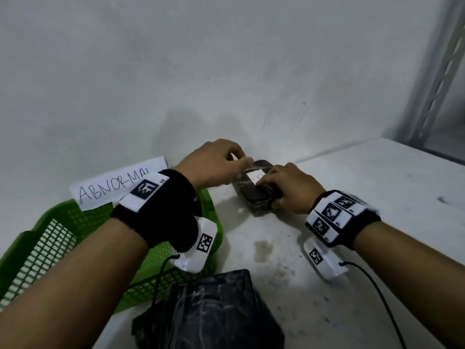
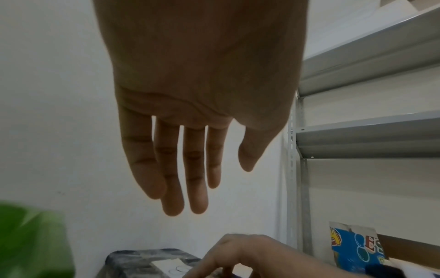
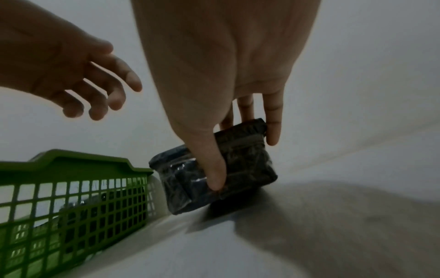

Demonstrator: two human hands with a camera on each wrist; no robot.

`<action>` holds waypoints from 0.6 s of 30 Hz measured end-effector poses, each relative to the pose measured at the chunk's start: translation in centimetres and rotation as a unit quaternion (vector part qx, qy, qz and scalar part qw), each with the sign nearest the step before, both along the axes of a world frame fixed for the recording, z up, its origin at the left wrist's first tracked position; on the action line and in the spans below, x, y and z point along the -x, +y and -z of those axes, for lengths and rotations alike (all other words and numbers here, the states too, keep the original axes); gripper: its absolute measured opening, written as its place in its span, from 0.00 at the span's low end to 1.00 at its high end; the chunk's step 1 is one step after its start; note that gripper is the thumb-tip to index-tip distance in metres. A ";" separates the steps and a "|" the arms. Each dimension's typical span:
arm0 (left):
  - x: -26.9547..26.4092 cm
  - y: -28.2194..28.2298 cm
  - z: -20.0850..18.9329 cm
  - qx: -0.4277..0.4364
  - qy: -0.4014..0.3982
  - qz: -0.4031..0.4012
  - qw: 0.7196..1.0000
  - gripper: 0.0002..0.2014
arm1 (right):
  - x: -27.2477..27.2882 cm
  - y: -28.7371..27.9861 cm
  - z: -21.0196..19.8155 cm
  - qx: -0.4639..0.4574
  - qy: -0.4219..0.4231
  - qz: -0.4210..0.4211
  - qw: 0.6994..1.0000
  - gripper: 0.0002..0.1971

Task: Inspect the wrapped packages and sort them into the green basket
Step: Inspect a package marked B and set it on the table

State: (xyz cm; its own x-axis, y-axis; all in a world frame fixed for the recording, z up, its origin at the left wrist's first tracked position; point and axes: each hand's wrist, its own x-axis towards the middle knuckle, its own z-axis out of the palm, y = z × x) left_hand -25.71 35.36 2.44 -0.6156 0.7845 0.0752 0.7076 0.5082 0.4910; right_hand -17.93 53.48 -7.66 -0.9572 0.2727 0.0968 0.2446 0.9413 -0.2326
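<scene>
Beside green basket [image 1: 25, 234], dark items [image 3: 78, 212] inside: right grip [image 1: 294, 187] clasps packet [image 1: 251, 195]; left grip [image 1: 214, 165] released.

Green grid-patterned basket [image 1: 63, 210], dark packet [image 1: 249, 195] with white label [image 1: 254, 176], white speckled table [image 1: 377, 185].
</scene>
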 end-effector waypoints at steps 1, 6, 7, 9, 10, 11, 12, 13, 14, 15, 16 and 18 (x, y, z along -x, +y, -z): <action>0.1 0.2 0.1 0.009 -0.005 0.003 1.000 0.12 | 0.2 0.0 0.2 0.005 -0.006 0.001 1.000 0.31; 0.3 0.7 0.2 0.008 -0.032 -0.001 0.999 0.13 | 0.3 -0.1 0.2 0.007 -0.042 0.001 0.999 0.31; 0.2 0.6 0.1 0.006 -0.034 -0.005 0.999 0.13 | 0.2 -0.3 -0.1 0.007 -0.051 -0.001 0.999 0.32; 0.0 0.1 -0.2 0.009 -0.026 -0.017 0.999 0.13 | -0.3 -0.7 -1.2 0.028 -0.041 0.001 0.999 0.34; -0.1 -0.2 -0.4 0.010 -0.022 -0.022 0.999 0.13 | -0.6 -0.8 -1.9 0.044 -0.024 0.003 0.999 0.35; -0.2 -0.8 -0.7 0.007 -0.018 -0.029 0.999 0.13 | -0.9 -1.1 -2.8 0.052 -0.004 -0.001 0.999 0.34; -0.3 -1.6 -1.1 0.003 -0.015 -0.036 0.999 0.13 | -1.3 -1.6 -3.8 0.052 0.014 -0.010 0.998 0.32; -0.4 -2.3 -1.3 -0.003 -0.016 -0.041 0.999 0.13 | -1.6 -2.0 -4.8 0.050 0.028 -0.020 0.998 0.30; -0.6 -3.6 -1.6 -0.012 -0.018 -0.050 0.999 0.13 | -1.8 -2.9 -5.8 0.048 0.041 -0.034 0.997 0.28; -0.7 -4.5 -1.9 -0.019 -0.019 -0.055 0.998 0.13 | -2.1 -3.6 -6.9 0.051 0.051 -0.045 0.996 0.25; -0.9 -5.7 -2.1 -0.026 -0.018 -0.062 0.998 0.13 | -2.4 -4.4 -7.9 0.052 0.060 -0.060 0.995 0.23; -1.6 -8.6 -2.5 -0.031 -0.009 -0.077 0.997 0.13 | -2.9 -6.6 -9.7 0.062 0.061 -0.095 0.992 0.19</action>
